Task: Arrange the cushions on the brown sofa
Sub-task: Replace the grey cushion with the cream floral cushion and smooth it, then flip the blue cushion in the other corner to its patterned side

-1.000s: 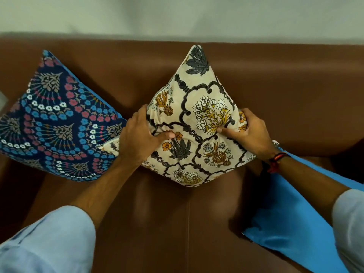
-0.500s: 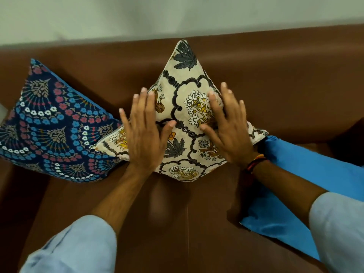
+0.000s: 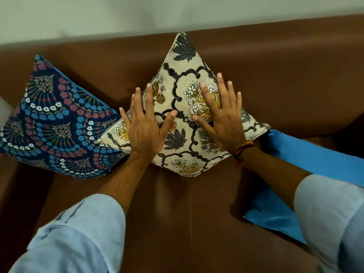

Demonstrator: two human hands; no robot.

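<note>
A cream cushion (image 3: 183, 79) with black, grey and yellow floral print stands on one corner, leaning against the backrest of the brown sofa (image 3: 285, 75). My left hand (image 3: 144, 125) lies flat on its lower left part, fingers spread. My right hand (image 3: 222, 115) lies flat on its right part, fingers spread too. Neither hand grips the fabric. A dark blue patterned cushion (image 3: 57, 123) leans against the backrest to the left, its right corner touching the cream cushion. A plain blue cushion (image 3: 307, 160) lies flat on the seat to the right, partly hidden by my right arm.
The pale wall (image 3: 137, 14) runs behind the sofa's backrest. A seam (image 3: 190, 223) splits the brown seat in front of the cream cushion. My light blue sleeves fill the lower corners of the view.
A second ago both hands gripped the cream cushion's sides. They have let go and now rest flat and spread on its face. The cushion stays on its corner.
</note>
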